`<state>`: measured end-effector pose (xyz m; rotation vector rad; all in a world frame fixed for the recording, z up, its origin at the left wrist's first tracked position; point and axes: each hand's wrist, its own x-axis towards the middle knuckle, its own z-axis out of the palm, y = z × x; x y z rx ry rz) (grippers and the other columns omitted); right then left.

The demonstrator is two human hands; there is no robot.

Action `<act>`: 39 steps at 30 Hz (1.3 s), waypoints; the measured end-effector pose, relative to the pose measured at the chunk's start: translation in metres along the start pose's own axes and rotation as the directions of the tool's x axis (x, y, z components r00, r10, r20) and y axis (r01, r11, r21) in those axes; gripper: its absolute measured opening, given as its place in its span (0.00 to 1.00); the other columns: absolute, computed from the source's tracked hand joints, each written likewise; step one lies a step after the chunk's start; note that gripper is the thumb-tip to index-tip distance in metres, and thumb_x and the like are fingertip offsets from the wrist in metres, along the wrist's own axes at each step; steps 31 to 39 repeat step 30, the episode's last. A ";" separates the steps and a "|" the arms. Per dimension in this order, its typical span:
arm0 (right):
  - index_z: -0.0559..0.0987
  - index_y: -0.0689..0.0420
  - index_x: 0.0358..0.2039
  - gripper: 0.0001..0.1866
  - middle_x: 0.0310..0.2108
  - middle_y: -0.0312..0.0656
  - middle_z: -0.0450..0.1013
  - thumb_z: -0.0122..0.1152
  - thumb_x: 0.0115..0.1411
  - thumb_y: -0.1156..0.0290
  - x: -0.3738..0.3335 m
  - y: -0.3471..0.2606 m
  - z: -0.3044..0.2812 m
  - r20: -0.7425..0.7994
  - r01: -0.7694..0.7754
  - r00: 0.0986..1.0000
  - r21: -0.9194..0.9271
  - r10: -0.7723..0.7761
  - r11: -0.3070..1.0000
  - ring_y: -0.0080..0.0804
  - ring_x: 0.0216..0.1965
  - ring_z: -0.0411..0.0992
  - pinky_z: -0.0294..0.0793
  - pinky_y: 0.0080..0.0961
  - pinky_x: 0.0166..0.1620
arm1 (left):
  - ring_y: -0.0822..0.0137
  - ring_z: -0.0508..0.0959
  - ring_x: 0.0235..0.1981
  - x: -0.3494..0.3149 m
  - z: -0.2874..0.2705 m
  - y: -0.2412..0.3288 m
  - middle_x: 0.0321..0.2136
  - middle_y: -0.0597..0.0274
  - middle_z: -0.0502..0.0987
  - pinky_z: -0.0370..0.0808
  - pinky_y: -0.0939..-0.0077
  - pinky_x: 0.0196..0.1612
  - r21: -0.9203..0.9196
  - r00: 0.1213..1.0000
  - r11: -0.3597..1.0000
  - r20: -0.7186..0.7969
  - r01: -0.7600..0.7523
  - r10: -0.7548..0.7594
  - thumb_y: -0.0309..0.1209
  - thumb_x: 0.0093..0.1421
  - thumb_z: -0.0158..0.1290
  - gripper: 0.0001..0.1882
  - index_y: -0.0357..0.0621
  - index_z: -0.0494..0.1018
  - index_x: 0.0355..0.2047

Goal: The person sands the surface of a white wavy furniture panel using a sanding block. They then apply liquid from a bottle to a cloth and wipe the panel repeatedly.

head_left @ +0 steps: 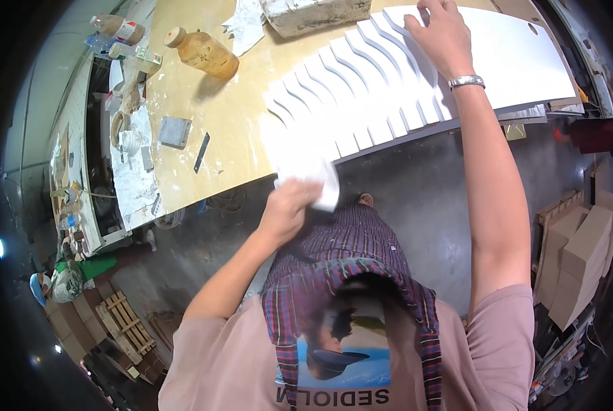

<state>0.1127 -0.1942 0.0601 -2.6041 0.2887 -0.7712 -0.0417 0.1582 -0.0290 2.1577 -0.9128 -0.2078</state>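
A large white wing-shaped panel lies on the table, with a row of wavy raised strips along its left part and a small hole near its far right corner. My right hand rests on the panel's far part, its fingers bent and apart, gripping nothing that I can see. Off the table's near edge, beside the panel's left end, my left hand is closed around a white piece of cloth or paper. That piece is smeared by motion, so its material is unclear. Glare washes out the panel's lower left.
On the pale wooden table lie a flat grey block and a dark blade. A bottle of amber liquid stands farther back, near a stained white block. More bottles are far left. Cardboard boxes stand right.
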 end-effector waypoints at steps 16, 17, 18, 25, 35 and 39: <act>0.76 0.60 0.45 0.20 0.46 0.52 0.70 0.60 0.57 0.60 -0.002 -0.004 0.001 0.095 0.018 0.995 -0.118 -0.007 0.993 0.47 0.48 0.70 0.68 0.42 0.55 | 0.53 0.78 0.52 0.050 -0.015 -0.065 0.47 0.47 0.80 0.71 0.67 0.58 -0.096 0.964 0.980 -0.186 0.174 -0.189 0.17 0.58 0.50 0.16 0.37 0.80 0.45; 0.76 0.60 0.45 0.20 0.46 0.52 0.70 0.60 0.57 0.60 -0.004 -0.006 -0.002 0.086 0.016 0.996 -0.111 -0.007 0.994 0.47 0.48 0.70 0.67 0.42 0.56 | 0.54 0.79 0.51 0.036 -0.023 -0.057 0.45 0.48 0.81 0.72 0.68 0.57 -0.134 0.958 0.974 -0.200 0.184 -0.208 0.15 0.58 0.48 0.16 0.37 0.80 0.43; 0.76 0.60 0.45 0.20 0.46 0.52 0.70 0.59 0.57 0.61 -0.006 -0.005 -0.004 0.080 0.013 0.997 -0.107 -0.005 0.994 0.46 0.49 0.70 0.66 0.41 0.57 | 0.55 0.80 0.49 0.027 -0.033 -0.051 0.43 0.49 0.82 0.73 0.68 0.56 -0.175 0.951 0.965 -0.209 0.193 -0.228 0.14 0.57 0.47 0.17 0.36 0.81 0.42; 0.77 0.59 0.45 0.19 0.48 0.51 0.70 0.55 0.59 0.60 -0.007 -0.006 -0.007 0.102 0.021 0.995 -0.164 -0.005 0.986 0.44 0.51 0.69 0.65 0.39 0.57 | 0.67 0.79 0.48 0.023 -0.129 -0.085 0.44 0.56 0.81 0.73 0.75 0.53 -0.324 0.600 0.879 -0.643 0.350 -0.476 0.13 0.60 0.45 0.18 0.34 0.80 0.45; 0.75 0.58 0.49 0.20 0.51 0.51 0.68 0.55 0.59 0.60 -0.004 -0.011 -0.009 0.134 0.002 0.991 -0.171 0.022 0.985 0.42 0.52 0.68 0.63 0.39 0.58 | 0.60 0.67 0.63 0.028 -0.131 -0.091 0.61 0.50 0.71 0.52 0.61 0.70 0.420 0.763 0.786 -0.638 0.454 -0.100 0.25 0.62 0.53 0.20 0.48 0.76 0.55; 0.75 0.58 0.49 0.20 0.51 0.51 0.68 0.55 0.59 0.60 -0.004 -0.011 -0.009 0.134 0.002 0.991 -0.171 0.022 0.985 0.42 0.52 0.68 0.63 0.39 0.58 | 0.60 0.67 0.63 0.028 -0.131 -0.091 0.61 0.50 0.71 0.52 0.61 0.70 0.420 0.763 0.786 -0.638 0.454 -0.100 0.25 0.62 0.53 0.20 0.48 0.76 0.55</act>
